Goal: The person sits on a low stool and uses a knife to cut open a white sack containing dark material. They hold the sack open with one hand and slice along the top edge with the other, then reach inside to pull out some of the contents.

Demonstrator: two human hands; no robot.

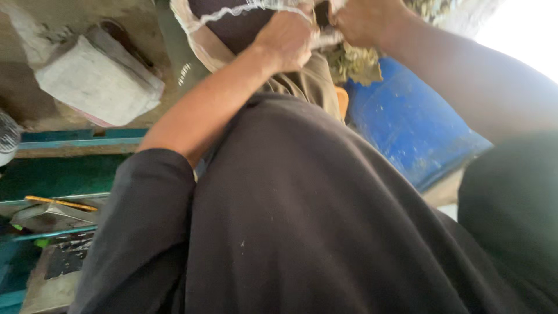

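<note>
Blue drum [407, 125]: landmark, low beside my legs.
Sack [200, 35]: above-left of the drum, mouth not yet closed.
Leaves [354, 61]: just above the drum.
My left hand [286, 39]: fist clamped on sack's rim.
My right hand [363, 20]: above the drum, closed on same rim.

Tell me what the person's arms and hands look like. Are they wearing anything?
Both hands, the left hand and the right hand, are bare: no gloves, rings or watch show. The forearms are bare too. Each arm has a dark charcoal sleeve pushed up above the elbow, matching the dark top.
</note>
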